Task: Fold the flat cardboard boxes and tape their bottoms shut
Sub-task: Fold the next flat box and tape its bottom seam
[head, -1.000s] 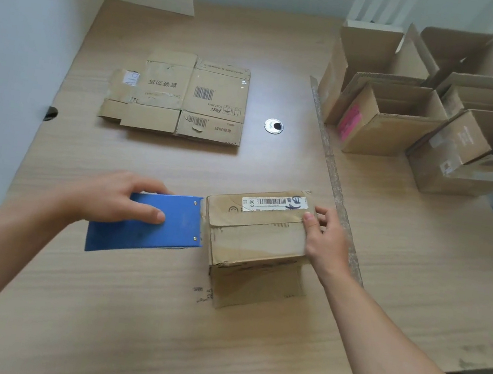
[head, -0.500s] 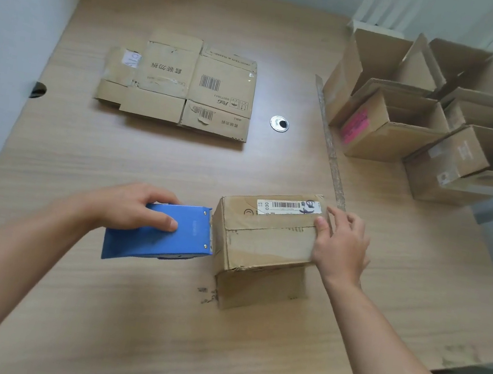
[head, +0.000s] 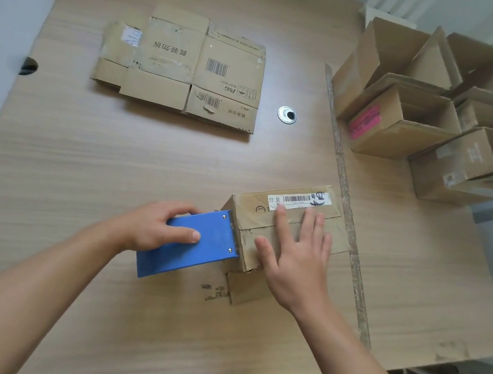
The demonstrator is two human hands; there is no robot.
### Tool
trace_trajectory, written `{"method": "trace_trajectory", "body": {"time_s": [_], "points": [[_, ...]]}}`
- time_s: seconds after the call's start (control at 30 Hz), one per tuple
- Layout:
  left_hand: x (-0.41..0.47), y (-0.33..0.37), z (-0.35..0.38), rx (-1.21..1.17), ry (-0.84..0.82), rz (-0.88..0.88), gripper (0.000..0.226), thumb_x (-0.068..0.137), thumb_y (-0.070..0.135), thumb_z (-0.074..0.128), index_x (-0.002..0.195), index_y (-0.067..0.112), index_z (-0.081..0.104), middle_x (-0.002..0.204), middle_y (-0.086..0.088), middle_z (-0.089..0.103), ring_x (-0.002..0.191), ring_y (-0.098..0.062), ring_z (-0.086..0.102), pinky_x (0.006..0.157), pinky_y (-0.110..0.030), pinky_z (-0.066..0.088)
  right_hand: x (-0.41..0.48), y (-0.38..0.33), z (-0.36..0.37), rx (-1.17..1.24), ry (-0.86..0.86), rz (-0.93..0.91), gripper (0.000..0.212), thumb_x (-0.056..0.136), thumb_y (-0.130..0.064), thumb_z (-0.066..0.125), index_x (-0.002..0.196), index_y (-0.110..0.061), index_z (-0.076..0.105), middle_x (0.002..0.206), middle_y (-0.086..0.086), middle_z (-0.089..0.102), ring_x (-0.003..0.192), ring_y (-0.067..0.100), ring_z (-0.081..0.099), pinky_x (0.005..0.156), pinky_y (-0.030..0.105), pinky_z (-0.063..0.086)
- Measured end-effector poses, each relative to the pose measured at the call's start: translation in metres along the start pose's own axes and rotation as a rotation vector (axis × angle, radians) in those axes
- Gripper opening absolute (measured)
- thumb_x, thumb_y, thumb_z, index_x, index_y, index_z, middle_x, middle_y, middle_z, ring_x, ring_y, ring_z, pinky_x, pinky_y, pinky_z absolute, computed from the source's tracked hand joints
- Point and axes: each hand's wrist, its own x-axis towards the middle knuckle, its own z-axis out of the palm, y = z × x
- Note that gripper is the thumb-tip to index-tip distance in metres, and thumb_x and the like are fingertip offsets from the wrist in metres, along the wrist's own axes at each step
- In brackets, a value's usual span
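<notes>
Brings blue tape dispenser (head: 195, 250) hard against left end of box (head: 249, 223); stood just apart half a second back. Shifts right hand (head: 298, 260) off box's right end onto its top. Reads as flaps closed and pinned, tape run about to start; no strip visible on the seam yet.

Grips dispenser in left hand (head: 153, 226), fingers curled over far edge, thumb along the blue face. Presses right hand flat, fingers straight and spread across the flap seam, grasping nothing.

Keeps box at front middle of table (head: 112, 164), well apart from flat cardboard (head: 180, 68) at the far side and folded boxes (head: 405, 128) at the right.
</notes>
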Motion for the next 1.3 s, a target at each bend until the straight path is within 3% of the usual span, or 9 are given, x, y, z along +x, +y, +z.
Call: {"method": "trace_trajectory", "body": {"time_s": [0.07,0.27,0.63,0.8,0.97,1.2,1.3], "points": [[-0.002,-0.003,0.004,-0.028,0.003,0.000,0.046,0.062,0.070,0.057,0.104,0.053,0.062,0.103,0.023,0.067,0.092,0.000,0.065,0.086,-0.032,0.051,0.006,-0.010,0.000,-0.003,-0.021,0.022,0.067,0.084,-0.081,-0.003,0.147,-0.059,-0.012,0.163,0.017,-0.018,0.148,0.033,-0.025,0.117,0.052,-0.015],[-0.005,-0.007,-0.004,-0.013,-0.036,-0.007,0.053,0.064,0.071,0.055,0.111,0.049,0.062,0.108,0.023,0.067,0.098,-0.002,0.064,0.092,-0.036,0.050,0.012,-0.009,0.000,-0.079,-0.050,0.014,0.064,0.082,-0.078,-0.006,0.142,-0.063,-0.019,0.161,0.018,-0.024,0.146,0.035,-0.029,0.116,0.056,-0.016],[-0.035,-0.031,0.002,-0.050,0.045,-0.019,0.038,0.067,0.071,0.055,0.103,0.060,0.057,0.099,0.029,0.066,0.088,0.004,0.064,0.071,-0.021,0.043,0.015,-0.008,0.000,-0.086,-0.035,0.014,0.057,0.084,-0.079,-0.006,0.137,-0.067,-0.024,0.161,0.017,-0.024,0.146,0.033,-0.030,0.117,0.055,-0.016],[-0.009,-0.015,0.018,0.079,0.062,-0.054,0.016,0.088,0.050,0.062,0.103,0.045,0.059,0.102,0.021,0.064,0.092,-0.002,0.060,0.072,-0.022,0.043,0.015,-0.008,0.001,-0.066,-0.017,0.010,0.059,0.082,-0.080,-0.002,0.137,-0.068,-0.021,0.162,0.016,-0.021,0.147,0.032,-0.027,0.116,0.054,-0.016],[0.007,0.003,0.013,0.235,0.064,-0.102,0.017,0.087,0.052,0.059,0.099,0.040,0.057,0.093,0.018,0.061,0.084,-0.001,0.057,0.064,-0.027,0.041,0.015,-0.007,0.002,-0.073,-0.024,0.021,0.056,0.086,-0.079,0.001,0.136,-0.069,-0.021,0.162,0.016,-0.021,0.148,0.031,-0.026,0.116,0.054,-0.016],[0.007,0.029,0.025,0.444,0.193,-0.186,0.031,0.079,0.059,0.048,0.093,0.034,0.060,0.086,0.013,0.062,0.081,-0.013,0.059,0.069,-0.033,0.050,0.017,-0.008,0.002,-0.090,-0.033,0.018,0.062,0.080,-0.079,-0.003,0.139,-0.065,-0.020,0.162,0.018,-0.021,0.147,0.035,-0.026,0.115,0.056,-0.015],[0.007,0.044,0.028,0.557,0.242,-0.223,0.028,0.082,0.054,0.049,0.088,0.029,0.059,0.082,0.008,0.061,0.078,-0.018,0.058,0.062,-0.031,0.044,0.017,-0.009,0.001,-0.080,-0.045,0.016,0.068,0.078,-0.080,-0.003,0.143,-0.064,-0.015,0.162,0.019,-0.021,0.147,0.037,-0.026,0.115,0.057,-0.015]]}}
